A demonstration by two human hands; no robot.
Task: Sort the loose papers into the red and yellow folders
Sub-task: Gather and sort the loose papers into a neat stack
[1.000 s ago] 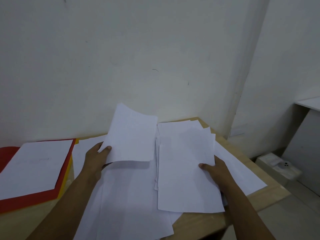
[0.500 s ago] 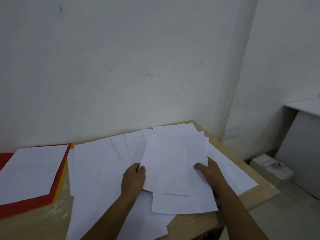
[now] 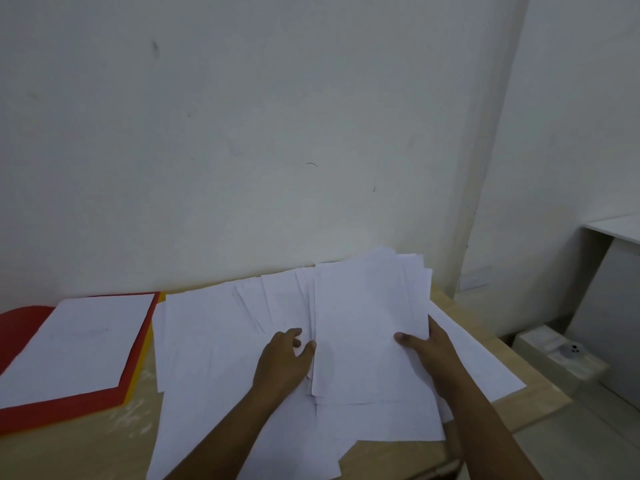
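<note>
Papers [image 3: 221, 341] lie spread in a loose white layer across the middle of the wooden table [image 3: 69, 448], overlapping one another and reaching from the wall at the back to the near edge. On top of this layer, toward the right, sits a thicker bundle [image 3: 367, 327] of sheets, roughly squared up, with its far end fanned out near the wall.

Both hands are on that bundle. The right hand [image 3: 429, 351] grasps its right edge, thumb on top of the sheets and the other fingers hidden underneath. The left hand [image 3: 284, 358] is at the bundle's left edge, its thumb pressed against the side of the sheets and its fingers bent onto the papers just beside it; whether those fingers pinch a sheet cannot be told.

At the left end of the table lies the red folder [image 3: 52, 410], flat, with a neat stack of sheets [image 3: 76, 344] resting on it. The yellow folder [image 3: 140, 365] lies under the red one, showing only as a thin strip along the red folder's right edge. The spread papers come just beside that strip.

Behind the table stands a plain white wall [image 3: 242, 133]. On the floor to the right, below table level, is a pale box [image 3: 557, 355] with a small grey object on top, too blurred to identify.
</note>
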